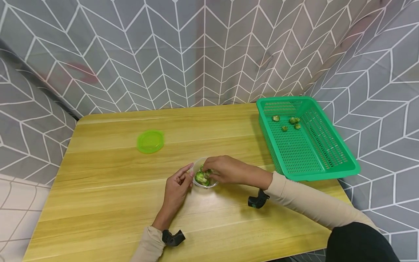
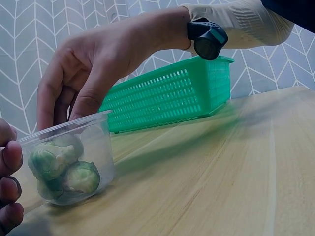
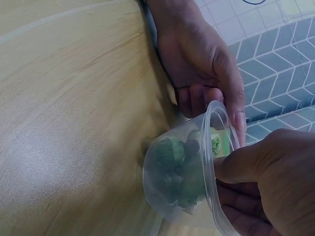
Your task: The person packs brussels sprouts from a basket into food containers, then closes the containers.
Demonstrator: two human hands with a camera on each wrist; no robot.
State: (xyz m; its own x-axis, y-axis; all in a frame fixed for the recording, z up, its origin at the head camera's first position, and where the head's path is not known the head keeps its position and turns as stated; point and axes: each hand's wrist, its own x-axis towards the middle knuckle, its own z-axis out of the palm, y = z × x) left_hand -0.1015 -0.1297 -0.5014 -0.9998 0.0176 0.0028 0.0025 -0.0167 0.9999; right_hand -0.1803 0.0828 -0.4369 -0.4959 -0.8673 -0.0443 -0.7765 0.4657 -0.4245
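Note:
A clear plastic tub [image 1: 197, 165] stands on the table with several Brussels sprouts [image 1: 200, 177] inside. My left hand [image 1: 175, 187] holds the tub at its left side, the thumb against the rim in the right wrist view. From the right, my right hand [image 1: 226, 169] reaches over the rim, its fingers down in the tub around a sprout [image 1: 208, 174]. Through the tub wall [image 2: 106, 162], the left wrist view shows sprouts piled at the bottom; the right fingertips are partly hidden there.
A green plastic basket [image 1: 337, 173] stands at the table's right side, with several more sprouts [image 1: 292, 120] toward its far end. A lime-green lid [image 1: 150, 141] lies flat on the wooden table [image 1: 108, 189], left of and beyond the tub. Patterned grey curtains [image 1: 183, 54] hang behind the table.

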